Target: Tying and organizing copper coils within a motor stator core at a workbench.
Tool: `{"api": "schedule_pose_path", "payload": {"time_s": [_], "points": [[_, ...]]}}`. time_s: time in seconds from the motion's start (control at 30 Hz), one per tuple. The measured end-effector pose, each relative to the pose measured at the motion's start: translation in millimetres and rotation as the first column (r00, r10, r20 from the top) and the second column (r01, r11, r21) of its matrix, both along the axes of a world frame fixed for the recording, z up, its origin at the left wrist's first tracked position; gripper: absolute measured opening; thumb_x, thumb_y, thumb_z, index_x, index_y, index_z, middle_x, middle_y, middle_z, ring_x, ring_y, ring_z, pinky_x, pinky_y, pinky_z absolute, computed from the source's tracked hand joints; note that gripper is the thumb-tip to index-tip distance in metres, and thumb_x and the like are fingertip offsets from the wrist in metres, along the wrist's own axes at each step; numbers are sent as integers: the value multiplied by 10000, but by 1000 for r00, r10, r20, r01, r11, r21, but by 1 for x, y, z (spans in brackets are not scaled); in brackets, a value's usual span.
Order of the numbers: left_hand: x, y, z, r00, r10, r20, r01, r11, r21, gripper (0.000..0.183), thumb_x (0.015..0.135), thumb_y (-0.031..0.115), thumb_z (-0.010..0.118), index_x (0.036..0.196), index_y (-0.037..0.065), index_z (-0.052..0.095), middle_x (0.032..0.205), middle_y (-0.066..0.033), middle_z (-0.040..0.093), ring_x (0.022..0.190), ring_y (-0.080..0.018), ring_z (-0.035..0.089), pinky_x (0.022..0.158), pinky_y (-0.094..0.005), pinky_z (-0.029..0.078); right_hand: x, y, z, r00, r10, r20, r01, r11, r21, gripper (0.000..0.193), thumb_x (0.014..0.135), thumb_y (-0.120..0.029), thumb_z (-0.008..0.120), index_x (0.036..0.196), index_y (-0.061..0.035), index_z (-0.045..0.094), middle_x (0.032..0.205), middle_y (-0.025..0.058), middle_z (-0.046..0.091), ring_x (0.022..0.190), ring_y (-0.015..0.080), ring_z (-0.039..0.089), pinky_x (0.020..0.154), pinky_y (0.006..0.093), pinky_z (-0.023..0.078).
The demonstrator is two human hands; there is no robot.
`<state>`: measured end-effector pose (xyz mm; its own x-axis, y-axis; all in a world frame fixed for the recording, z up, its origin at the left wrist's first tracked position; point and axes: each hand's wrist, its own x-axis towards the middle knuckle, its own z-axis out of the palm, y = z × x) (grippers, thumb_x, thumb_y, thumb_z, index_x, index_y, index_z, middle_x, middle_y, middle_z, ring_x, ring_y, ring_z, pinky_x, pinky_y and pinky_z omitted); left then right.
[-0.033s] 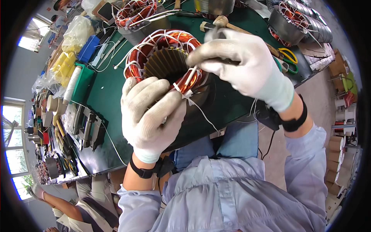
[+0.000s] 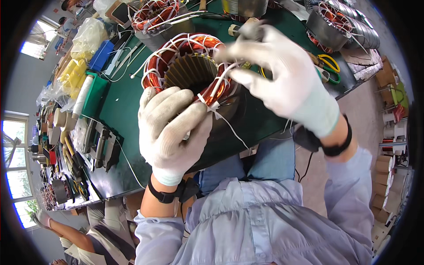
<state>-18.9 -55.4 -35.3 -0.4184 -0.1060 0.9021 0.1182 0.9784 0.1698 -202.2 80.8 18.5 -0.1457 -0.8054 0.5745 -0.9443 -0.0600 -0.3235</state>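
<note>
A motor stator (image 2: 151,73) stands upright on the bench in front of me, its ring of red-brown copper windings bound with white cord. Metal slot teeth line its dark hollow. My left hand (image 2: 172,128), in a white glove, is closed over the near-left part of the winding ring. Beside its fingertips, a white tie and a thin white cord (image 2: 232,131) come off the coil. At the ring's right side my gloved right hand (image 2: 287,73) pinches the upper end of a white sleeved lead (image 2: 218,87). Motion blurs that hand's fingertips.
Behind stand other wound stators (image 2: 163,33), with another (image 2: 329,28) at the far right. Scissors with yellow and green handles (image 2: 331,70) lie right of my right hand. At the left are a green bin (image 2: 95,97), a blue box (image 2: 100,55) and tools. A person (image 2: 106,236) is at lower left.
My right hand has moved slightly right, drawing the white sleeved lead's upper end outward from the ring. My left hand and the stator stay in place.
</note>
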Motion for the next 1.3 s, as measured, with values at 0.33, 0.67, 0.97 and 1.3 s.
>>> {"api": "schedule_pose_path", "payload": {"time_s": [0.33, 0.67, 0.97, 1.3], "points": [[-1, 2, -3, 999, -40, -25, 43, 989, 142, 297, 702, -25, 857, 960, 59, 736, 1027, -85, 715, 948, -261, 696, 991, -439, 498, 111, 58, -79, 273, -119, 955, -199, 964, 177, 212, 1018, -149, 598, 1145, -28, 716, 944, 65, 596, 833, 151, 575, 766, 297, 495], [4, 6, 9, 999, -13, 36, 9, 992, 126, 216, 699, -26, 819, 885, 59, 749, 994, -82, 735, 937, -248, 693, 1028, -433, 488, 120, 35, -27, -257, 470, 844, 94, 882, -463, 386, 1046, -430, 560, 1068, -46, 589, 805, 29, 590, 555, 71, 396, 522, 230, 323], [15, -1, 6, 998, -50, 41, 46, 994, 100, 208, 691, 3, 836, 856, 92, 745, 987, -54, 713, 965, -254, 678, 1019, -466, 486, 116, 45, -3, -807, 350, 476, 91, 869, -486, 298, 1104, -354, 447, 928, -124, 515, 723, -36, 390, 485, 61, 268, 461, 223, 271], [19, -5, 37, 917, -125, 379, 32, 970, 241, 488, 844, 194, 781, 1246, -11, 594, 1131, -150, 650, 983, -306, 672, 911, -404, 511, 111, 91, -74, -201, 352, 914, -157, 910, -385, 513, 1043, -456, 563, 1125, 30, 706, 1244, 116, 597, 751, 80, 585, 635, 189, 463]]}}
